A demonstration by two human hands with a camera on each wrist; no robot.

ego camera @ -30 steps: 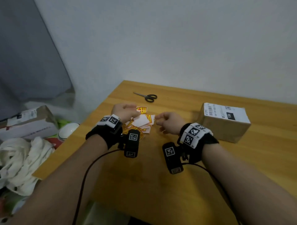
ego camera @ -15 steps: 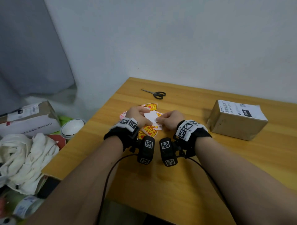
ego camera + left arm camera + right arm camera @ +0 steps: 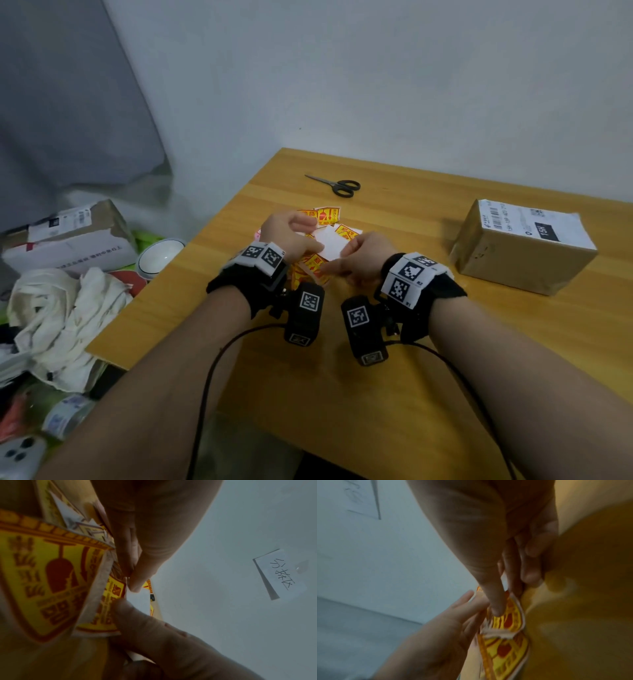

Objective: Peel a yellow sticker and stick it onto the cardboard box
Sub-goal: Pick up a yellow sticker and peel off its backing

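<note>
**Over the sticker pile, both hands on one sticker**

Above a heap of yellow stickers (image 3: pixel 310 270) on the wooden table (image 3: pixel 394 394), the left hand (image 3: pixel 291 236) and the right hand (image 3: pixel 364 255) meet over a single sticker (image 3: pixel 329 243), held with its white backing turned up. Left thumb and forefinger pinch its left edge; the right hand's thumb and fingers grasp the opposite edge, and the right wrist view shows the printed yellow and red face curling under that thumb. At the table's right side, well apart from the hands, sits the cardboard box (image 3: pixel 513 260) with a white label on top. Scissors (image 3: pixel 337 185) lie near the far edge, beyond the pile
</note>
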